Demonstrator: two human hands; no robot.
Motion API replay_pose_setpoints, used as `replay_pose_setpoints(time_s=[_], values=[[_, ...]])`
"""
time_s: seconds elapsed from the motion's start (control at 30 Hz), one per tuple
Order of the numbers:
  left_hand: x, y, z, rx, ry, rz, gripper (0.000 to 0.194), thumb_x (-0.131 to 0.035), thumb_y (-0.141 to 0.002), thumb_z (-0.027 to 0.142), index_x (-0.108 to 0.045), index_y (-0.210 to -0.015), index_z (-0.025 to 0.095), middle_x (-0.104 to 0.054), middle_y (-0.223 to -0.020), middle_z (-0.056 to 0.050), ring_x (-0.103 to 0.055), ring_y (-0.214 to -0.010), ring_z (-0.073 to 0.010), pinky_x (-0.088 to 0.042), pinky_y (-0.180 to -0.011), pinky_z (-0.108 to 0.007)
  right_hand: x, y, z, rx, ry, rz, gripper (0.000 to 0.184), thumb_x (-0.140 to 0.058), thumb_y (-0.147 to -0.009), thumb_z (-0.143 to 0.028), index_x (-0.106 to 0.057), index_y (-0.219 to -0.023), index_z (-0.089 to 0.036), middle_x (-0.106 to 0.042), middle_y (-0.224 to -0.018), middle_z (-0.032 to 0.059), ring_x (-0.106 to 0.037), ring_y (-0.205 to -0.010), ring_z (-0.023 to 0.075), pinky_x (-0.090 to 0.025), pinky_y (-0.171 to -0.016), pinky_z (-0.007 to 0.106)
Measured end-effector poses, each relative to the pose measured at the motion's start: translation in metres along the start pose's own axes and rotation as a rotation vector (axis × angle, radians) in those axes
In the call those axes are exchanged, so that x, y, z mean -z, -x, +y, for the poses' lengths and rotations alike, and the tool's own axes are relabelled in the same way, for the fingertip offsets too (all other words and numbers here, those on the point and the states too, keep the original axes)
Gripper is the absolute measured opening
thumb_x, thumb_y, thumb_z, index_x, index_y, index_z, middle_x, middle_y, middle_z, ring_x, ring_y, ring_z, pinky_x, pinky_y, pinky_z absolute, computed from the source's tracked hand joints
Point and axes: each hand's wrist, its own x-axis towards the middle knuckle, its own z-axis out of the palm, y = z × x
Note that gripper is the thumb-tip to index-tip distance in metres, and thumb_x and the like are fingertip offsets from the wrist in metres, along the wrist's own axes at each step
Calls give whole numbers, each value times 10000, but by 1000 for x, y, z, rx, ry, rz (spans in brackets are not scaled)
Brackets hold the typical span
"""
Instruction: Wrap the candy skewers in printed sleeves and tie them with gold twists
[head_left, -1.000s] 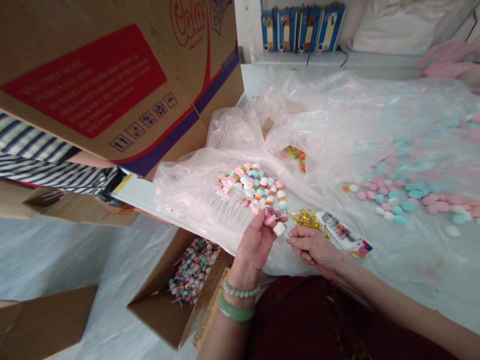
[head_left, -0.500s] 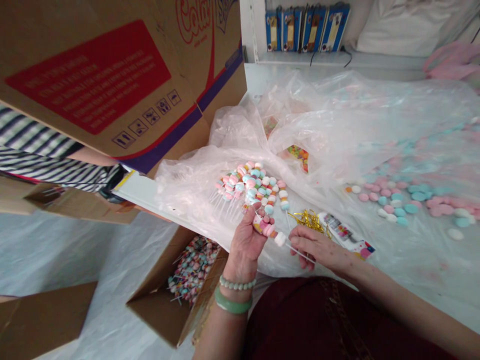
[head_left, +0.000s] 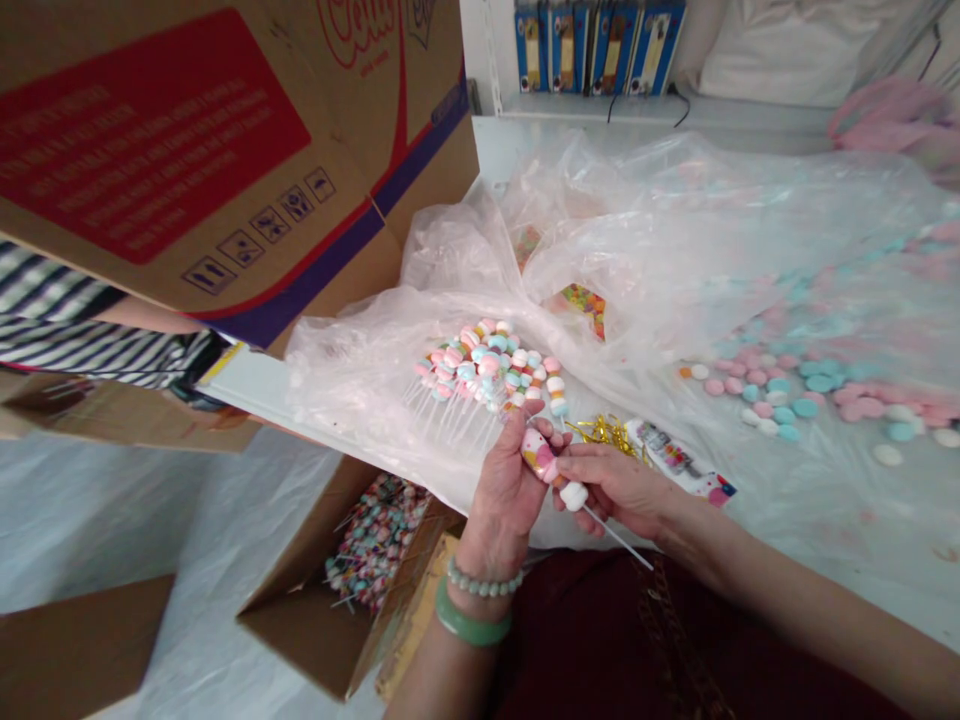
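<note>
So the skewer (head_left: pixel 574 495) is right up close, held between both hands over the near edge of the table. It's a thin white stick with sweets threaded on: a puffy white one lowest, a bit of orange next to it, then pink, and a printed wrapper with pink and yellow on it around the upper part. The bare end of the stick pokes out down and to the right, over the dark red top (head_left: pixel 592 640).

Left hand (head_left: pixel 517 470) has its fingers closed around the wrapped end, with a beaded bracelet (head_left: pixel 484 580) and a green bangle (head_left: pixel 471 618) on that wrist. Right hand (head_left: pixel 615 485) is pinched in on the sweets from the other side, fingers curled; can't tell exactly how its hidden fingers sit.

Just past the hands there's a pile of skewers (head_left: pixel 487 365) in pink, white, blue and orange, sticks mostly pointing toward the near edge. Gold ties (head_left: pixel 606 432) and a printed bag (head_left: pixel 679 460) lie to the right of it. All of that is on clear plastic (head_left: pixel 360 375) over a pale table (head_left: pixel 262 385), with loose sweets (head_left: pixel 780 395) off to the right, some under cloudy film.

Below the edge, an open box (head_left: pixel 300 620) holds loads more skewers. A big printed carton (head_left: pixel 352 200) stands at the left, with someone's striped clothing (head_left: pixel 67 340) showing beneath. At the back, blue boxes (head_left: pixel 600 50) line a shelf (head_left: pixel 570 105) beside a white sack (head_left: pixel 787 50).
</note>
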Motion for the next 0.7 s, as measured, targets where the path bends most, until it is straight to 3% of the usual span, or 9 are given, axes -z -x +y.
replay_pose_setpoints(time_s=[0.1, 0.23, 0.33, 0.5, 0.7], values=[[-2, -1, -6, -1, -8, 15, 272, -570, -862, 422, -607, -957, 170, -545, -645, 17, -585, -659, -140, -508, -703, -299, -6, 0, 0, 11, 27, 95, 230, -651, -727, -372, -580, -802, -166, -612, -612, -17, -454, -326, 78, -308, -282, 197], [-4, -2, -12, -7, -61, 37, 322, -552, -859, 471, -596, -973, 173, -540, -629, 16, -556, -589, -129, -407, -485, -214, -14, 0, 1, 31, 71, 240, 185, -630, -693, -341, -542, -708, -180, -536, -521, -56, -399, -292, 60, -272, -259, 181], [-5, -1, -16, -20, -105, 46, 361, -558, -840, 501, -594, -975, 169, -553, -631, 10, -546, -571, -129, -386, -466, -215, -16, -3, 6, 63, 83, 305, 180, -620, -699, -346, -550, -737, -184, -525, -501, -70, -379, -277, 53, -258, -247, 168], [-5, 0, -21, -105, -159, 88, 350, -610, -801, 477, -614, -932, 153, -575, -657, 2, -536, -561, -118, -415, -514, -231, -11, -7, 12, 129, -16, 287, 199, -629, -717, -356, -576, -733, -164, -545, -499, -54, -371, -271, 51, -232, -233, 166], [1, -4, -19, -31, -161, 83, 318, -712, -731, 388, -648, -879, 113, -610, -708, -28, -555, -612, -123, -451, -589, -245, 0, -9, 12, 156, -140, 209, 275, -640, -764, -420, -605, -789, -149, -539, -524, -47, -363, -285, 37, -233, -240, 151]])
